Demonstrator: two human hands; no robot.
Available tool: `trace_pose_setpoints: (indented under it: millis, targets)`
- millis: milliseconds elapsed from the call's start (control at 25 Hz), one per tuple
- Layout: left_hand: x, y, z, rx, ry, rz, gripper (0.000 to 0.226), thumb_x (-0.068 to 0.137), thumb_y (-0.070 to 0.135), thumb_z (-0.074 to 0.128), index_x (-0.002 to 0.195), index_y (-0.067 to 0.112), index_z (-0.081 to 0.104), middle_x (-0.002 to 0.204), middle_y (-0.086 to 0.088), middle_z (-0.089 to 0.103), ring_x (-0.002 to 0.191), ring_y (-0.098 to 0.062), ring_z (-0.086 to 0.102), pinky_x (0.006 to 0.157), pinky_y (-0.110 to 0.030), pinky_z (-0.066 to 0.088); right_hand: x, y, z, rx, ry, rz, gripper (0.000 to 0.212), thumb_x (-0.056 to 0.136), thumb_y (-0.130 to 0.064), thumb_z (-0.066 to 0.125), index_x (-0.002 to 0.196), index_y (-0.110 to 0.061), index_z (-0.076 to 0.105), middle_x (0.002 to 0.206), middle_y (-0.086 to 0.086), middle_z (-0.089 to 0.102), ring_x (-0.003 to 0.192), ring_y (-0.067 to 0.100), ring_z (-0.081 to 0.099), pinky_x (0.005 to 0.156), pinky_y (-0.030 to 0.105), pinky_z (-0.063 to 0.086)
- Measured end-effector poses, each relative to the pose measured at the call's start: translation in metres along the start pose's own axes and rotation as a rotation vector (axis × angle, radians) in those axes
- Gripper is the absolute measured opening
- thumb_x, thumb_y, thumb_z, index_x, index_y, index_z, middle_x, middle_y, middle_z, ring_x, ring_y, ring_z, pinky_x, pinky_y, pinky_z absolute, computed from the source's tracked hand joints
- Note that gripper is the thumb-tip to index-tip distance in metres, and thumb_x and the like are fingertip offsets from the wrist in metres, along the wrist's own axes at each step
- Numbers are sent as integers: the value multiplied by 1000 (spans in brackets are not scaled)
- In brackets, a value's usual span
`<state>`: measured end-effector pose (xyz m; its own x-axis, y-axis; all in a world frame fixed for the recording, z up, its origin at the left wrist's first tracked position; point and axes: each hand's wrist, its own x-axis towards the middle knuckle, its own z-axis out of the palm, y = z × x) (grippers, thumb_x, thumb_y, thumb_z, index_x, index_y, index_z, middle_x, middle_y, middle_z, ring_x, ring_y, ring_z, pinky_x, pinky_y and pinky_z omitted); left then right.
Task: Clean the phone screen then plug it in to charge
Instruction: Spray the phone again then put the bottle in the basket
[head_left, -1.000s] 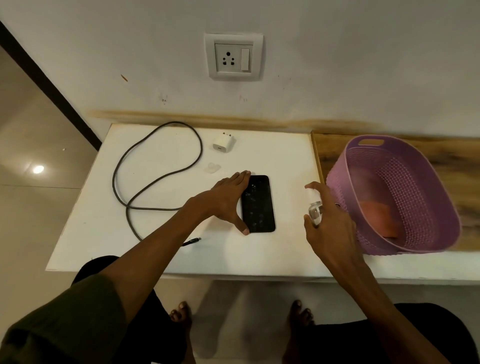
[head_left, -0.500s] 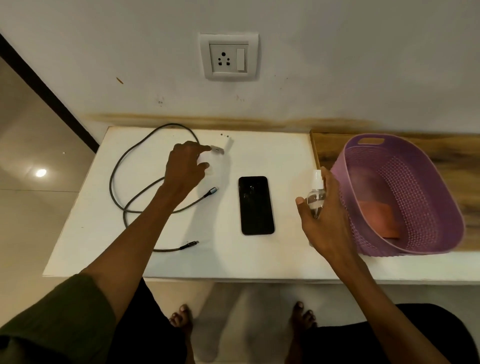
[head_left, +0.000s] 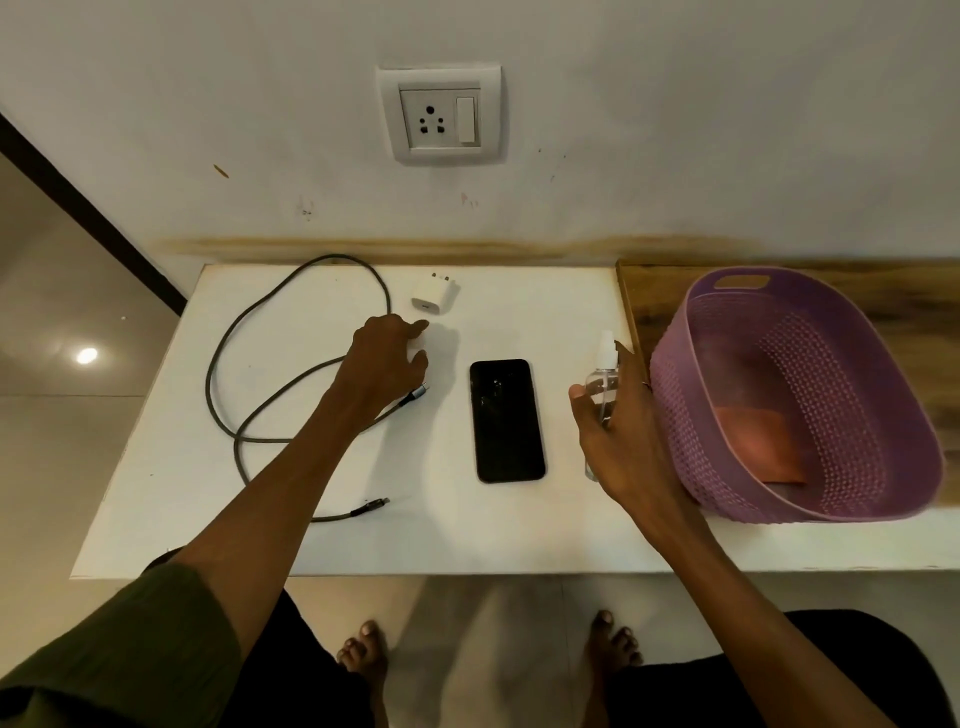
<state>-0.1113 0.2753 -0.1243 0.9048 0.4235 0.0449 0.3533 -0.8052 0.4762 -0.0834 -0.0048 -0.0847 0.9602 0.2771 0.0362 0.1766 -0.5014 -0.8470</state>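
Holding spray bottle: right hand unchanged | left hand fingers curled, grip unclear

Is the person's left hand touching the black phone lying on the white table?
Apart. The head view shows the left hand up beside the white charger plug, with bare white table between it and the black phone.

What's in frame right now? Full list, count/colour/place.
phone: 1, black, flat at table centre
cable: 1, grey, looped on table left
charger plug: 1, white, table back, near left hand
spray bottle: 1, clear, white nozzle, held right of phone
basket: 1, purple, right on the table
cloth: 1, orange, inside basket
wall socket: 1, white, above table
table: 1, white
left hand: reaching near charger plug; grip unclear
right hand: grips spray bottle
feet: 2, bare, below the table edge
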Motion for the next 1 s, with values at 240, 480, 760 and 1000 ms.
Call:
trace_pose_setpoints:
  millis: [240, 480, 760, 1000]
  targets:
    - [-5, 36, -21, -301, 179, 1, 23, 90, 17, 72, 112, 12, 75, 95, -3, 77, 73, -5, 67, 82, -17, 51, 4, -13, 3, 1, -20, -76, 59, 92, -34, 59, 144, -34, 31, 105, -1, 58, 74, -5, 62, 58, 5, 49]
    - [-25, 109, -48, -828, 167, 99, 17, 87, 16, 73, 102, 23, 78, 93, 7, 76, 82, -5, 72, 81, -21, 57, 5, -28, 21, 93, -72, -94, 63, 87, -38, 66, 142, -31, 38, 135, -2, 54, 114, 8, 57, 97, 30, 50]
    - [-34, 106, -45, -842, 86, 115, 20, 89, 9, 71, 108, 12, 77, 90, 6, 72, 83, -9, 70, 84, -29, 58, 3, -39, 29, 88, -97, -139, 47, 86, -39, 68, 128, -26, 50, 111, -10, 65, 93, 7, 64, 87, 22, 53]
    - [-34, 102, -40, -1030, 72, 11, 15, 89, 14, 73, 102, 9, 78, 100, 1, 78, 96, -10, 72, 90, -28, 57, 4, -45, 38, 80, -34, -195, 43, 89, -37, 62, 129, -20, 57, 115, -2, 69, 98, 10, 65, 90, 18, 50]
